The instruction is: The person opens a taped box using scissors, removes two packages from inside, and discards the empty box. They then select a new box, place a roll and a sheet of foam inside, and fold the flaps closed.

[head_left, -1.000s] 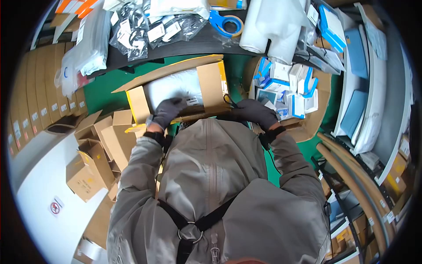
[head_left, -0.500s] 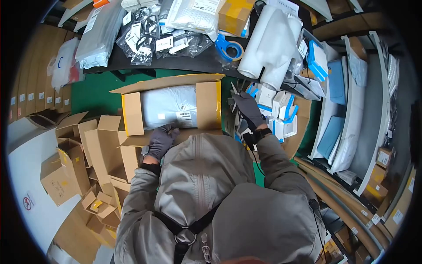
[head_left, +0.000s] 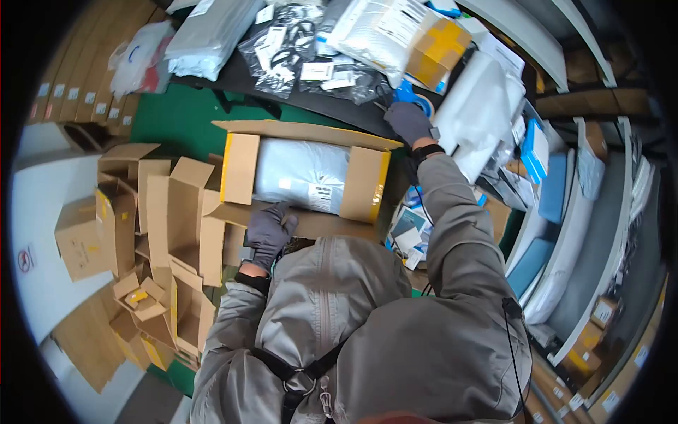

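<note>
An open cardboard box [head_left: 364, 185] holds a grey-white plastic package [head_left: 302, 172] with labels. At the box's near left side, my gloved left hand [head_left: 268, 234] rests on the front flap, its thumb and fingers apart. Beyond the box's far right corner, my gloved right hand [head_left: 409, 123] reaches to the dark table's edge, beside the blue tape dispenser [head_left: 412, 95]. Its fingers are bent and closed; what they hold is hidden.
Bagged cables [head_left: 282, 46], plastic mailers [head_left: 212, 35], a taped carton [head_left: 438, 53] and white rolls [head_left: 477, 109] lie on the table [head_left: 311, 104]. Empty cartons [head_left: 191, 212] stand left; small white-and-blue boxes [head_left: 411, 230] and shelving [head_left: 600, 233] are right.
My right hand has moved from above the small boxes, where it held scissors, up to the tape dispenser. The scissors no longer show clearly. The view has shifted; my left hand stays by the front flap.
</note>
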`<state>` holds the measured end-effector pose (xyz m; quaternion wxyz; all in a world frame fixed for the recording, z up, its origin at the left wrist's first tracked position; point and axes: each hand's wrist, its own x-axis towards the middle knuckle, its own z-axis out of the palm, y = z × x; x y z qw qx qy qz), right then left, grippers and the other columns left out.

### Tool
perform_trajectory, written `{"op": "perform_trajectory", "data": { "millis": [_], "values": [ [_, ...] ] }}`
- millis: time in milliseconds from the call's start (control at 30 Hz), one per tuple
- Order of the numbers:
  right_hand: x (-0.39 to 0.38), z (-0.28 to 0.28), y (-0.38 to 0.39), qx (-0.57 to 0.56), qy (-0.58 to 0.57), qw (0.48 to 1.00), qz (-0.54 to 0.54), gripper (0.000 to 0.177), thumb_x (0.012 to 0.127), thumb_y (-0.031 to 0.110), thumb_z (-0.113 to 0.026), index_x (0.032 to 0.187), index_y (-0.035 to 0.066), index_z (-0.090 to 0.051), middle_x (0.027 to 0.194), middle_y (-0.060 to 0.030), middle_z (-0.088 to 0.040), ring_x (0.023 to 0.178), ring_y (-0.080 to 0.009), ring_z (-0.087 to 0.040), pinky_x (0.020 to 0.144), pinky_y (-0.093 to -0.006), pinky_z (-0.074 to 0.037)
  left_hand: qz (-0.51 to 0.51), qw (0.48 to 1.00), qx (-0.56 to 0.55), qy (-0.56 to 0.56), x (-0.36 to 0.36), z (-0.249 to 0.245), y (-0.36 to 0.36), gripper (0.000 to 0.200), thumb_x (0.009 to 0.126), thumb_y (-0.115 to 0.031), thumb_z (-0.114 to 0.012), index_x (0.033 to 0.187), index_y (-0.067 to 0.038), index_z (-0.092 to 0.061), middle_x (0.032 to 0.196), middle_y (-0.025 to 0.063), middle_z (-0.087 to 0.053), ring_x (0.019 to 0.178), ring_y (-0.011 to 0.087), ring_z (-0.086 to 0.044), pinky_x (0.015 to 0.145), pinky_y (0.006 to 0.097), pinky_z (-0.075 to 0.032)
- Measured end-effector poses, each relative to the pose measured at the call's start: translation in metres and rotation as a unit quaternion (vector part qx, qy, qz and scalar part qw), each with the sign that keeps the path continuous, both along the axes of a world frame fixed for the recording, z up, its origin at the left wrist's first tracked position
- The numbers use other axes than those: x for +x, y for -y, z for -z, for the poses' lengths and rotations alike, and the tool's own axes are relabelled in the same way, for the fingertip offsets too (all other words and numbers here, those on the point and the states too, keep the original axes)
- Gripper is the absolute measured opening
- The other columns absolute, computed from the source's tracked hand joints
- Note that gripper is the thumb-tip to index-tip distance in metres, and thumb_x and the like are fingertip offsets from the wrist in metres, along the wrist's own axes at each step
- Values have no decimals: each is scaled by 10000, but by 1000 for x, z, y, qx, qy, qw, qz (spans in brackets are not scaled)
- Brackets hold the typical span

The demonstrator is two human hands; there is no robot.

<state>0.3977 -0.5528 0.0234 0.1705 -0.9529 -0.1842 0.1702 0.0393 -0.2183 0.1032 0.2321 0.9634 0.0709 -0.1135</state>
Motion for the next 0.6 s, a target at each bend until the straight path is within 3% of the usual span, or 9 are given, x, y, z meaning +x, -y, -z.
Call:
{"op": "perform_trajectory", "data": {
  "millis": [133,233,367,433,467,533,600],
  "values": [
    [17,1,-41,35,-2,999,10,360,931,385,-645,1109,97,-767,1116,-186,-766,1100,-391,-710,914,-501,-561,9,998,53,-24,6,-7,-4,534,933,-463,-727,1254,-38,-757,1123,237,-772,1017,404,-750,893,480,-594],
    [-9,-5,-48,27,119,990,71,370,955,370,-630,1161,86,-747,1125,-219,-757,1071,-397,-719,899,-496,-571,40,998,44,-10,6,-3,-9,537,943,-451,-719,1261,-20,-748,1114,237,-773,1006,401,-752,886,483,-597],
    [-75,-83,-59,71,132,974,169,429,995,357,-656,1332,99,-714,1089,-231,-761,1008,-413,-725,884,-511,-559,25,997,-44,-61,1,6,-17,577,917,-496,-717,1250,-25,-745,1119,230,-772,1008,395,-747,899,490,-588],
    [-120,-110,-55,212,202,939,181,372,991,276,-678,1314,95,-724,1038,-231,-761,933,-407,-736,794,-517,-565,52,996,-57,-45,-4,15,-25,593,906,-507,-725,1244,-21,-752,1127,234,-771,1019,394,-749,909,487,-589],
    [-147,-111,-50,202,199,940,188,372,991,276,-678,1314,95,-724,1038,-231,-761,933,-407,-736,794,-517,-565,64,995,-66,-33,-2,17,-28,601,900,-512,-730,1242,-19,-755,1131,235,-770,1024,393,-750,914,485,-590],
    [-204,-98,-41,71,125,972,186,348,982,222,-687,1301,90,-729,969,-207,-759,868,-401,-736,744,-510,-562,85,990,-88,-67,5,7,-35,612,894,-511,-743,1251,-14,-749,1135,234,-769,1036,395,-748,926,479,-589],
    [-244,-83,-42,124,44,989,70,330,977,224,-684,1273,92,-744,926,-187,-757,808,-395,-731,718,-506,-568,119,978,-113,-126,17,-9,-48,636,882,-508,-770,1269,-4,-736,1143,232,-767,1058,399,-743,950,466,-588]
  ]
}}
